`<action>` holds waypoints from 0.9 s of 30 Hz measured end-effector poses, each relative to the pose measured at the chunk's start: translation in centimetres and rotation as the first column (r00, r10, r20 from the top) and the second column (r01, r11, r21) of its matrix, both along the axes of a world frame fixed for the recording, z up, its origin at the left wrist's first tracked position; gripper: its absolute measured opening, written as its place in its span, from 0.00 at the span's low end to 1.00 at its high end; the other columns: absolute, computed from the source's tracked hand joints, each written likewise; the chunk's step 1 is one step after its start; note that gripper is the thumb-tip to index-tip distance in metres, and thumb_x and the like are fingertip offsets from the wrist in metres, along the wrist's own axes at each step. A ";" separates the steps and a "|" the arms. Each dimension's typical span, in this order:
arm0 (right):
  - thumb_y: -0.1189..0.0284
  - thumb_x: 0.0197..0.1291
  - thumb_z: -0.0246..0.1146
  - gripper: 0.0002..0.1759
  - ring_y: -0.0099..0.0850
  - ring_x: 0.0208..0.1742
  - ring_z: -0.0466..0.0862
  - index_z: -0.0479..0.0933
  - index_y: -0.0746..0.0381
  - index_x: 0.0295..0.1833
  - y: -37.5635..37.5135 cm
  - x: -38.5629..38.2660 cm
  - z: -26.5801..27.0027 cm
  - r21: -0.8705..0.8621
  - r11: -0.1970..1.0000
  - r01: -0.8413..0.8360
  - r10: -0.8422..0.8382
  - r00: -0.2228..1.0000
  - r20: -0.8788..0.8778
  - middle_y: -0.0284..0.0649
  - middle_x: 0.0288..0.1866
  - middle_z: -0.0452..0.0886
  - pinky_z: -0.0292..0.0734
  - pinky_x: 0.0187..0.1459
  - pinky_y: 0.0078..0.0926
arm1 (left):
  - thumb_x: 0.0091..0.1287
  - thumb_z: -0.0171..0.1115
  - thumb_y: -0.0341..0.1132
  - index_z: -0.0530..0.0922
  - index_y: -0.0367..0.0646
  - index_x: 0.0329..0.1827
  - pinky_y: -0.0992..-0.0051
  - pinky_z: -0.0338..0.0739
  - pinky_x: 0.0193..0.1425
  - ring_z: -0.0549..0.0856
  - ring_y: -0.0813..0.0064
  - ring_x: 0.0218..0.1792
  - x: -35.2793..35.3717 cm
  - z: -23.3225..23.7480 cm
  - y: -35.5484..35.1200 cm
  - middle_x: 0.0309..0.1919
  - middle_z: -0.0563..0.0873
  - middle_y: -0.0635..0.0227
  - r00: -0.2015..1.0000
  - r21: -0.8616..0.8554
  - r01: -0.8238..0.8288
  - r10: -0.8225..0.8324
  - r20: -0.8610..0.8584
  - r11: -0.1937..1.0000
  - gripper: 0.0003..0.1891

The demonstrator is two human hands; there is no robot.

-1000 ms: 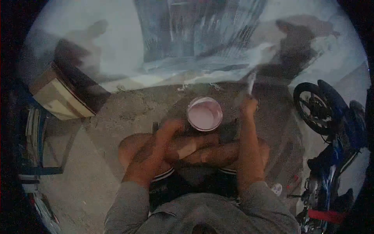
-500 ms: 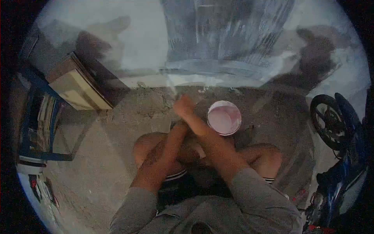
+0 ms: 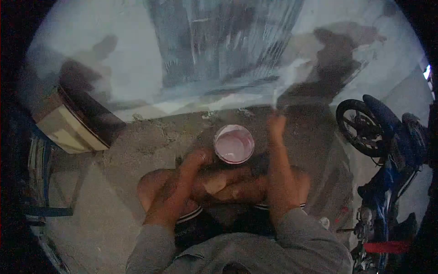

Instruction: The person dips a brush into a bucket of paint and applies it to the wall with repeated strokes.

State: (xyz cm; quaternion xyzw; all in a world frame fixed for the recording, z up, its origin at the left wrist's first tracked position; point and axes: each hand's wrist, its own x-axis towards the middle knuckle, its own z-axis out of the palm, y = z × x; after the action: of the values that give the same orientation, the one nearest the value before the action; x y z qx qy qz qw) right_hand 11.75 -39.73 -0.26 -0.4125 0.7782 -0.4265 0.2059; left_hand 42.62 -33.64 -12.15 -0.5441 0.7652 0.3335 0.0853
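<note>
My right hand [image 3: 276,124] is closed around the handle of a paintbrush [image 3: 274,97], whose pale end points up toward the foot of the wall [image 3: 219,98]. A round bucket [image 3: 233,160] with pale pinkish-white paint in it stands on the ground between my two hands. Just left of the bucket rests my left hand [image 3: 200,157], close to its side; its fingers are dark and blurred. Brush streaks of white run over a grey patch [image 3: 219,41] of the wall, with whiter areas on both sides.
A blue motorbike [image 3: 388,173] stands at the right, its wheel [image 3: 360,128] near the wall. Flat boards [image 3: 73,130] lean at the left, beside a blue frame [image 3: 50,211]. My crossed legs [image 3: 232,187] are on the rough ground [image 3: 105,192].
My right hand has swung right with the brush, from left of the bucket to its right side. My arms no longer cross. The view has turned right.
</note>
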 end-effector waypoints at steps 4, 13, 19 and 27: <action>0.60 0.59 0.52 0.22 0.44 0.38 0.77 0.72 0.69 0.48 2.0 13.7 -3.7 -0.060 0.928 -0.367 0.267 0.769 -0.581 0.52 0.33 0.78 0.67 0.46 0.43 | 0.59 0.56 0.40 0.78 0.46 0.49 0.61 0.70 0.56 0.78 0.57 0.52 0.1 3.0 0.8 0.50 0.80 0.57 0.997 0.016 -0.078 0.078 -0.007 0.997 0.17; 0.57 0.61 0.52 0.25 0.49 0.41 0.80 0.72 0.68 0.51 4.9 28.0 1.4 -0.042 0.707 -0.706 0.707 0.706 0.032 0.55 0.36 0.79 0.74 0.42 0.43 | 0.58 0.56 0.39 0.78 0.45 0.49 0.61 0.71 0.55 0.79 0.57 0.50 2.9 4.2 3.4 0.49 0.80 0.57 0.971 0.037 -0.231 0.233 -0.061 0.972 0.17; 0.62 0.61 0.52 0.20 0.43 0.40 0.75 0.74 0.70 0.46 2.0 7.6 -4.6 -0.008 0.953 -0.302 0.299 0.947 -0.115 0.51 0.38 0.77 0.70 0.43 0.41 | 0.58 0.56 0.39 0.79 0.45 0.48 0.61 0.72 0.54 0.80 0.57 0.49 0.5 7.3 3.0 0.48 0.80 0.57 0.954 0.082 -0.220 0.232 -0.192 0.972 0.16; 0.67 0.59 0.54 0.22 0.37 0.29 0.76 0.70 0.72 0.54 2.7 7.4 -0.9 -0.220 0.935 -0.277 0.110 0.819 -0.564 0.47 0.30 0.77 0.70 0.39 0.40 | 0.62 0.50 0.41 0.76 0.45 0.53 0.60 0.72 0.53 0.80 0.57 0.47 -0.7 7.9 1.7 0.48 0.80 0.55 0.993 0.002 0.057 -0.057 0.106 0.998 0.18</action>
State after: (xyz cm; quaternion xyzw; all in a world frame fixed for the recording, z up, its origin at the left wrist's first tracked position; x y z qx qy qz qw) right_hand 19.14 -37.01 -1.20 -0.6196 0.6861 -0.3788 -0.0434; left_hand 41.90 -31.92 -4.25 -0.5388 0.7750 0.3012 0.1352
